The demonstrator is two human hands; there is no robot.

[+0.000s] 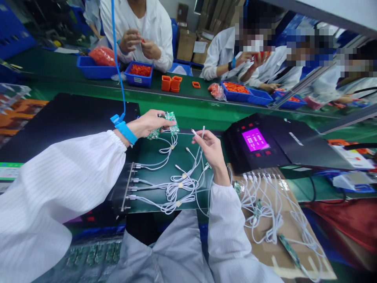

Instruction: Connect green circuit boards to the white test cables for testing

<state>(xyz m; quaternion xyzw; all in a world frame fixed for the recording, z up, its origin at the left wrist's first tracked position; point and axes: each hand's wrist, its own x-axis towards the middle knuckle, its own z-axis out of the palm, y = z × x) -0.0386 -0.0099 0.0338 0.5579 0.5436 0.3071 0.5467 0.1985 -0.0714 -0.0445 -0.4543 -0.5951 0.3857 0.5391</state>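
Over the green table, my left hand (153, 121) is closed on a green circuit board (172, 122). Below it a second green board (153, 135) shows, partly hidden by the hand. White cables hang down from the boards. To the right, my right hand (208, 146) pinches a white cable end (193, 132), its tip toward the boards but apart from them. Bundled white cables (180, 185) lie between my arms, plugged into a metal strip (128, 186) on the black box at left.
A black device (259, 141) with a lit pink screen stands at right, cables running onto cardboard (266, 251) with more boards. A blue cord (118, 59) hangs to my left wrist strap. Across the table, people in white coats work beside blue bins (140, 80) of orange parts.
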